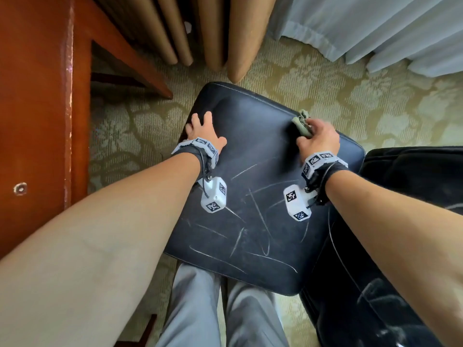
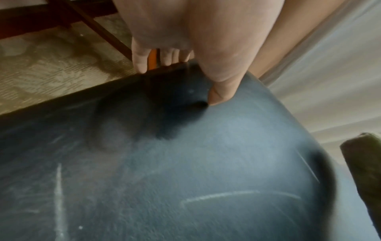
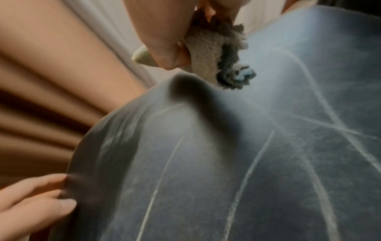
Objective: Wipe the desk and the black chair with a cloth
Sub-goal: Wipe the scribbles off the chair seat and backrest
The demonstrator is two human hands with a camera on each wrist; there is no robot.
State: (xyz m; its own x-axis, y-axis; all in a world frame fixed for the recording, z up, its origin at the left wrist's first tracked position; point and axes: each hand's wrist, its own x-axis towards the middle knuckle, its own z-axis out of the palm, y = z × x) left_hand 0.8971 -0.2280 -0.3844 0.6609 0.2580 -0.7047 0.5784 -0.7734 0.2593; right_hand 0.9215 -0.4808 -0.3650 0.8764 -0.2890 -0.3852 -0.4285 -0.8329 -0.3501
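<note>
— Pinching a bunched cloth [image 1: 303, 123], is that what the fingers [image 3: 177, 55] of the right hand [image 1: 319, 139] are doing?

— Yes. Thumb and fingers are curled round it, and the wad sticks out past them toward 12 o'clock. In the right wrist view its frayed end hangs just over the seat; whether it touches I cannot tell.

— And the left hand [image 1: 203, 132]?

— Its fingers [image 2: 140, 60] lie nearly straight over the seat's edge at about 10 o'clock, with the thumb pressed flat on top. It holds nothing; it rests on the cushion.

— Where is the black chair [image 1: 260, 186]?

— Right under both hands, at the centre of the head view. The cloth is near the seat's 1 o'clock edge. Pale chalky streaks [image 1: 258, 216] cross the half of the seat toward 6 o'clock, while the part toward 12 o'clock, between the hands, looks darker.

— And the bench?

— The reddish wooden bench [image 1: 37, 101] stands at 9 o'clock, apart from the chair, with patterned carpet [image 1: 120, 136] between them.

— Anything further out?

— Tan curtain [image 1: 213, 33] folds hang at 12 o'clock, a pale sheer curtain [image 1: 375, 28] at 1 o'clock, a second dark cushion [image 1: 400, 196] lies at 4 o'clock, and grey trouser legs [image 1: 198, 309] show at 6 o'clock.
</note>
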